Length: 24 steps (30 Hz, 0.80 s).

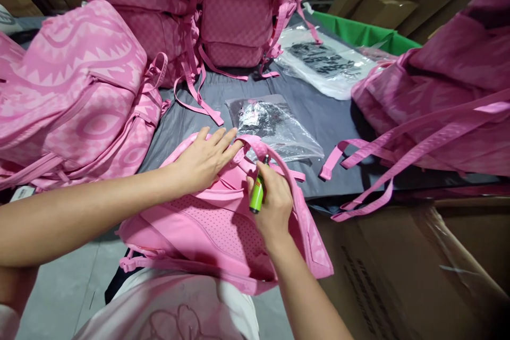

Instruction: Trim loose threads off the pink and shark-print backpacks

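Observation:
A pink backpack [175, 223] lies tilted at the table's front edge, against my lap, with its perforated mesh panel [229, 223] facing me. My left hand [211, 159] rests flat on its upper part, fingers spread. Wrapped in my right hand [274, 196] is a short green marker-like stick [258, 191] with black ends and a small orange label. That hand is over the bag's opening, beside the curved pink strap [274, 154]. The stick's upper end points toward the strap; whether it touches is unclear.
Pink patterned backpacks stand at the left [87, 85], back [239, 16] and right [430, 95], their straps trailing on the dark cloth [319, 133]. A clear plastic bag [274, 122] lies just beyond my hands, another [322, 58] behind it. An open cardboard box [378, 276] stands lower right.

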Motion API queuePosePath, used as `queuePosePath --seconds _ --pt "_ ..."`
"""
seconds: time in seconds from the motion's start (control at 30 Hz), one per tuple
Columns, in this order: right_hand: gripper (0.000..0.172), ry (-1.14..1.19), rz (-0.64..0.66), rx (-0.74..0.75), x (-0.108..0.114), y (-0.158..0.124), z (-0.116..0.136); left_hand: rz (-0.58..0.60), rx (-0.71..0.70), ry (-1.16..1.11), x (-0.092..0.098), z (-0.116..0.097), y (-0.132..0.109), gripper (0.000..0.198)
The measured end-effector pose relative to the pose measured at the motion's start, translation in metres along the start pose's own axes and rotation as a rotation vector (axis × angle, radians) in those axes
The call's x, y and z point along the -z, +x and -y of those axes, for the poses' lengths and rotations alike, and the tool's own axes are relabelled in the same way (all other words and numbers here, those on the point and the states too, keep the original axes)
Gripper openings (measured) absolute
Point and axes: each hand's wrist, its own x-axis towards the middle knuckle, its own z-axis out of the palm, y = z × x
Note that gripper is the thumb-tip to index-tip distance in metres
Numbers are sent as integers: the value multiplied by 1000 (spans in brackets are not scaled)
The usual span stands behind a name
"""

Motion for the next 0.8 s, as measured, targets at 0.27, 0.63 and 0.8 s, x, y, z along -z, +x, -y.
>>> queuePosePath --seconds 0.27,0.63,0.8 --pt "54 -455 608 -230 -15 52 30 33 111 -15 -12 -5 9 70" --pt "63 -346 610 -248 -14 43 26 102 148 -16 -1 3 5 68" --pt "64 -282 611 -259 -16 44 24 114 140 -23 -4 6 7 63"
